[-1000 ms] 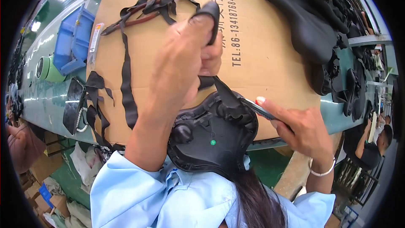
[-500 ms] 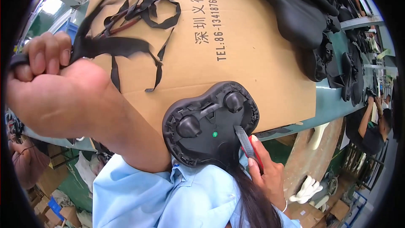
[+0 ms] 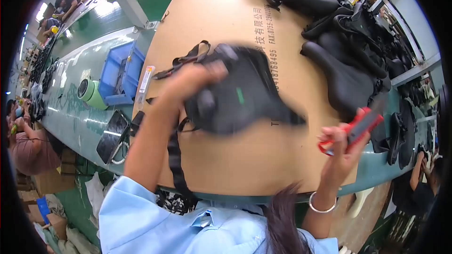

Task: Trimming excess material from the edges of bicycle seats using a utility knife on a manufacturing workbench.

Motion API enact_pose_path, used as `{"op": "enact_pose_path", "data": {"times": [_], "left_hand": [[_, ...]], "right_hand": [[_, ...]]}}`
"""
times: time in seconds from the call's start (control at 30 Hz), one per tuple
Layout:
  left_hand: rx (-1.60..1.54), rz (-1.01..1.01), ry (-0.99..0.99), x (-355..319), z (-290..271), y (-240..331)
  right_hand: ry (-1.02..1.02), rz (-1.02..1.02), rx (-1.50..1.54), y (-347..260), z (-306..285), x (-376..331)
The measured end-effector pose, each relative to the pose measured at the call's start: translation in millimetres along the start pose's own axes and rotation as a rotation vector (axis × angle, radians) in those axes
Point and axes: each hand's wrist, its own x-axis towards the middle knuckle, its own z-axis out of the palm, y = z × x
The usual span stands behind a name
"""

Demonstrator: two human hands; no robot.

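Note:
A black bicycle saddle [image 3: 240,96], blurred by motion, is held above the cardboard with its underside and a green spot showing. My left hand [image 3: 205,75] grips its left edge; the fingers are smeared. In my right hand [image 3: 340,146], at the right, is a red utility knife [image 3: 362,129] with its blade pointing up and right. Black trimmed strips [image 3: 174,160] lie on the cardboard by my left forearm, partly hidden behind the saddle and arm.
A cardboard sheet [image 3: 207,14] covers the green table. More black saddles [image 3: 336,77] are heaped on the right. On the left stand a blue bin [image 3: 122,73], a light green round device [image 3: 90,93] and a phone [image 3: 113,131]. Several people work around the tables.
The saddle has gone from the table's near edge up over the cardboard. My left hand has left the black strip and moved right onto the saddle. The knife has moved up and right.

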Motion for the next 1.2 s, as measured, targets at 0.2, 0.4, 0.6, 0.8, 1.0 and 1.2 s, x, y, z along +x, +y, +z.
{"op": "enact_pose_path", "data": {"times": [0.2, 0.4, 0.6, 0.8, 1.0, 1.2], "left_hand": [[-0.862, 0.060, 0.876, 179, -87, 36], [0.434, 0.554, 0.549, 287, 40, 51], [1.092, 0.823, 0.521, 332, 126, 121], [0.937, 0.417, 0.297, 263, 142, 139], [-0.724, -0.272, -0.304, 49, 115, 57], [-0.559, -0.728, -0.507, -95, 153, 6]], "right_hand": [[0.036, 0.242, -0.074, 21, -23, -29], [0.014, 0.448, -0.041, 53, -27, -60], [0.015, 0.473, 0.032, 67, -45, -69], [-0.038, 0.433, -0.058, 66, -48, -72], [-0.029, 0.489, 0.031, 58, -41, -64], [-0.090, 0.377, 0.160, 52, -42, -49]]}}
